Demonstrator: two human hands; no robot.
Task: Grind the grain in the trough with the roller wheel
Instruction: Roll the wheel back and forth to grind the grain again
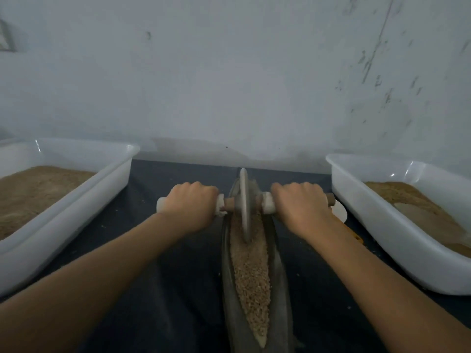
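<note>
On the far left a white tub point(76, 189) of brown meal sits on the dark bench point(163, 289). The left hand point(190, 206) curls tight round the axle handle point(163, 205). Between the 2 hands the roller wheel point(244, 202) stands upright in the narrow trough point(228, 284), biting the grain point(251, 271) near its far end. The right hand point(302, 205) grips the other handle end. A second tub point(382, 225) lies right. Grinding looks mid-stroke; next probably calls for drawing the wheel back evenly, both hands level.
</note>
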